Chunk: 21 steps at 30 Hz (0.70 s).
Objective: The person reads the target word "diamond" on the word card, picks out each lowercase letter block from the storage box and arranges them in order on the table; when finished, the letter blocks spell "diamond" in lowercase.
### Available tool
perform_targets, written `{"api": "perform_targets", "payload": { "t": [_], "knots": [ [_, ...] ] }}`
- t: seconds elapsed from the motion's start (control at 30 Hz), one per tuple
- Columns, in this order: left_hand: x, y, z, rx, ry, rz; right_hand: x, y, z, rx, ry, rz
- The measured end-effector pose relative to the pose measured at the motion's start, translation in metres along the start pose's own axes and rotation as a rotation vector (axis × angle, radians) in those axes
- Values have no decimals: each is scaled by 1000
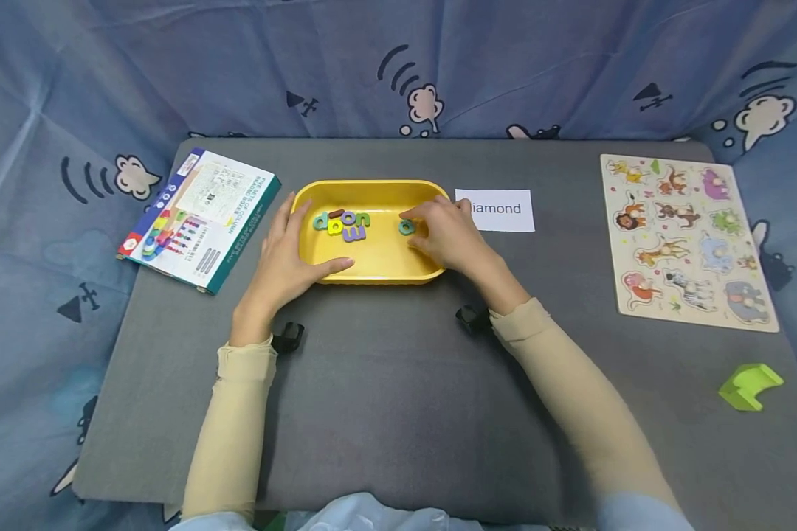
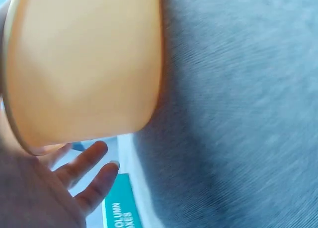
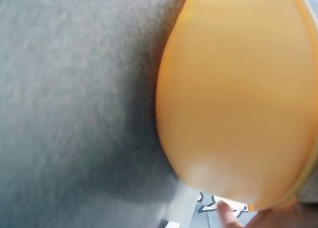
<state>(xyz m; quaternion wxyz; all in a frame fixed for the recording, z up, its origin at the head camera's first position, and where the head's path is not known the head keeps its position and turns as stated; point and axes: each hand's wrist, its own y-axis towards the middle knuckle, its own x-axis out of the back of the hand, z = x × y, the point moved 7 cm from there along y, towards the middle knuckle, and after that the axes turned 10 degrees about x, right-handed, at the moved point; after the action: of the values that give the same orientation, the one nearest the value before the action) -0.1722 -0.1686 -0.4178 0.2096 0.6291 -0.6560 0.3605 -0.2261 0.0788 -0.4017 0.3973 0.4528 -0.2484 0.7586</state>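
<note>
A yellow tray (image 1: 372, 273) stands on the grey table. My left hand (image 1: 280, 254) rests on the tray's left end, thumb across the front rim, fingers spread along the left side. In the left wrist view those fingers (image 2: 82, 164) extend past the tray wall (image 2: 89, 69). Over the tray's right end is my right hand (image 1: 448, 232); its forefinger and thumb stand on either side of a teal ring-shaped letter (image 1: 406, 227), with a small gap visible. Several coloured letters (image 1: 348, 218) lie grouped left of centre inside the tray. In the right wrist view the tray wall (image 3: 233, 99) hides most of that hand.
A white card (image 1: 501, 211) reading "iamond", its left edge covered, lies beside the right hand. At left is a boxed toy (image 1: 202, 217). An animal puzzle board (image 1: 691, 243) and a green block (image 1: 749, 386) lie at right. Blue curtain (image 1: 345, 66) hangs behind the table.
</note>
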Motion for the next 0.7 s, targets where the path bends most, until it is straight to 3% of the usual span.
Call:
{"api": "perform_targets", "payload": {
  "t": [0.23, 0.7],
  "knots": [
    [-2, 2, 2, -17, -99, 19, -3, 4, 2, -17, -113, 29],
    [-5, 2, 8, -20, -134, 19, -8, 5, 5, -22, -164, 70]
  ]
}}
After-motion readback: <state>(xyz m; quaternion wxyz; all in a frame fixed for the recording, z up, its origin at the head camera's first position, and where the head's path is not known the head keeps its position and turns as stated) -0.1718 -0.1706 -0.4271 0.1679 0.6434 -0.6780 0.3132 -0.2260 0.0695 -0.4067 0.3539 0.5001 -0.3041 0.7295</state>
